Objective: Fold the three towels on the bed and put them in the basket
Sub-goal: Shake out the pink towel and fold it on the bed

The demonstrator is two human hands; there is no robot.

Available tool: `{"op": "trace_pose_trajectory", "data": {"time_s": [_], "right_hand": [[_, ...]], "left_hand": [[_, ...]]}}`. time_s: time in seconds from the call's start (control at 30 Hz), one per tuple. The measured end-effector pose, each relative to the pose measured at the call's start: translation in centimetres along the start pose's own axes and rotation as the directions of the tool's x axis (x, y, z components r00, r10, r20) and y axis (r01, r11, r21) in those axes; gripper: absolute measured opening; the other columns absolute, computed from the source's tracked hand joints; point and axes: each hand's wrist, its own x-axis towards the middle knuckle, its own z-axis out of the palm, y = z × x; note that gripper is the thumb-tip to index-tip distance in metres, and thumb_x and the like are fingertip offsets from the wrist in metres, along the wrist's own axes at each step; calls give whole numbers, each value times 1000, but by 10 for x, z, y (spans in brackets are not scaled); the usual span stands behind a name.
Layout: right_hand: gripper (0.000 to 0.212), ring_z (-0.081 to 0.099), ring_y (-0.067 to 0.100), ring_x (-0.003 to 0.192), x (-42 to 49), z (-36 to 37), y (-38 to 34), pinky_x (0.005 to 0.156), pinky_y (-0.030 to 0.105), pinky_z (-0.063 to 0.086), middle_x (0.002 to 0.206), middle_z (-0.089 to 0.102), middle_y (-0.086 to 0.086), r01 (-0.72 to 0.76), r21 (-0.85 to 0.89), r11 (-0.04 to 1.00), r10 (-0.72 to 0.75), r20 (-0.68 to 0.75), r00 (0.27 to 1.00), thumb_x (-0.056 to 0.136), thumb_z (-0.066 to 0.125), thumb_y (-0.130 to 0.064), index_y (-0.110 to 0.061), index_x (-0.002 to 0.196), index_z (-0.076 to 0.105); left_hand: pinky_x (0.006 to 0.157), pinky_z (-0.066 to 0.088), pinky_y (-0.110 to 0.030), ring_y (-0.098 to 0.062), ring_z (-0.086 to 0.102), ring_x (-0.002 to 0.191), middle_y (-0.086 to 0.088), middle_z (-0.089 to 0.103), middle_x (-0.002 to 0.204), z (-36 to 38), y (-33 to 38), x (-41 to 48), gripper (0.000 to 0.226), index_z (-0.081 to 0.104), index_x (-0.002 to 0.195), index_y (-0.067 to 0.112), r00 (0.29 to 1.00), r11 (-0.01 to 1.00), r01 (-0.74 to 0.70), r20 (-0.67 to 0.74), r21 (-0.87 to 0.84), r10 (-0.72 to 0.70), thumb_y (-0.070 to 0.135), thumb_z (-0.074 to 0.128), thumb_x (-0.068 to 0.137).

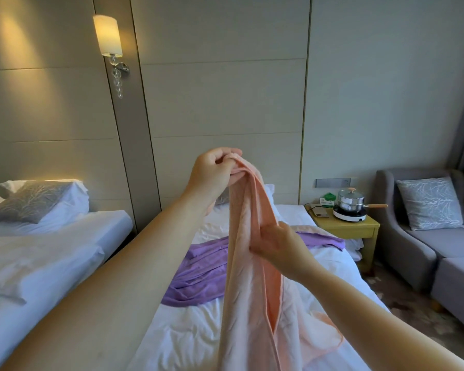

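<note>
Limp peach towel point(248, 277); both hands

The bed point(332, 263) stands centre, with a second bed point(51, 250) to its left. The raised towel point(249, 290) hangs from the left hand point(212, 170), the right hand point(276, 242) gripping lower down. Behind it the flat towel point(198, 271) lies on the bed. To the right, a bench point(354, 228) carries what appears to be a pot point(351, 200), with an armchair point(413, 250) beyond.
</note>
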Motion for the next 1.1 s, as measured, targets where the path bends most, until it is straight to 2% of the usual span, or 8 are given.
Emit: {"op": "trace_pose_trajectory", "data": {"time_s": [0.27, 0.43, 0.6, 0.67, 0.73, 0.8, 0.9, 1.1], "right_hand": [[15, 50, 9, 67, -3, -14, 15, 59, 16, 39, 84, 55, -2, -130, 212, 969, 141, -38, 989, 88, 60, -24, -14, 77, 59], [13, 54, 13, 69, 10, -33, 13, 63, 27, 43, 80, 63, 1, -240, 513, 824, 338, -105, 935, 88, 56, -18, -17, 81, 66], [14, 55, 9, 72, 18, -37, 1, 70, 26, 44, 72, 61, -10, -168, 584, 795, 164, 60, 985, 90, 59, -23, -23, 77, 65], [14, 53, 6, 69, 19, -36, -4, 68, 23, 42, 70, 59, -12, -139, 532, 835, 87, 121, 989, 90, 60, -27, -26, 77, 65], [12, 52, 9, 72, 17, -36, -4, 70, 27, 41, 74, 59, -6, -121, 522, 844, 38, 168, 985, 91, 58, -28, -23, 81, 65], [16, 49, 19, 77, 13, -38, 1, 73, 35, 39, 81, 55, 5, -112, 535, 837, 22, 173, 985, 90, 58, -29, -14, 89, 64], [17, 48, 20, 77, 4, -40, 10, 73, 36, 38, 83, 54, 8, -122, 524, 843, 41, 163, 986, 90, 60, -30, -14, 89, 64], [10, 58, 31, 92, -6, -36, 13, 90, 52, 48, 100, 65, 22, -102, 569, 816, 23, 145, 989, 92, 59, -20, -15, 89, 67]], "left_hand": [[95, 52, -40, -21, 64, 104, -11, 66, 109, -50, 0, 16, 21, 66, 95, 17, 984, 969, -26, -163, 244, 68, 8, 48, 94], [99, 46, -35, -24, 60, 110, -6, 65, 111, -66, -17, 14, 18, 66, 94, 19, 992, 893, 63, -123, 446, -8, 14, 49, 91], [117, 21, -41, -23, 18, 144, 4, 7, 157, -61, -30, -3, 98, 23, 147, 38, 845, 351, -131, 289, 927, -449, 81, 50, 63], [119, 15, -40, -16, 9, 147, 12, -3, 160, -49, -38, -12, 106, 8, 149, 40, 802, 430, -311, 477, 847, -360, 83, 52, 63], [115, 20, -30, -12, 21, 144, 12, 25, 155, -42, -48, -17, 95, 19, 147, 40, 760, 568, -339, 574, 750, -303, 77, 58, 69], [94, 37, -18, 0, 51, 111, 23, 58, 110, -38, -58, -23, 53, 50, 117, 45, 719, 715, -205, 598, 669, -354, 72, 57, 72], [57, 32, -8, 3, 40, 60, 23, 41, 60, -31, -66, -31, 30, 53, 62, 38, 684, 825, -130, 652, 550, -327, 58, 57, 85], [71, 43, -9, 3, 54, 75, 18, 57, 77, -21, -76, -38, 11, 66, 77, 30, 688, 925, -17, 676, 379, -264, 39, 65, 83]]}}
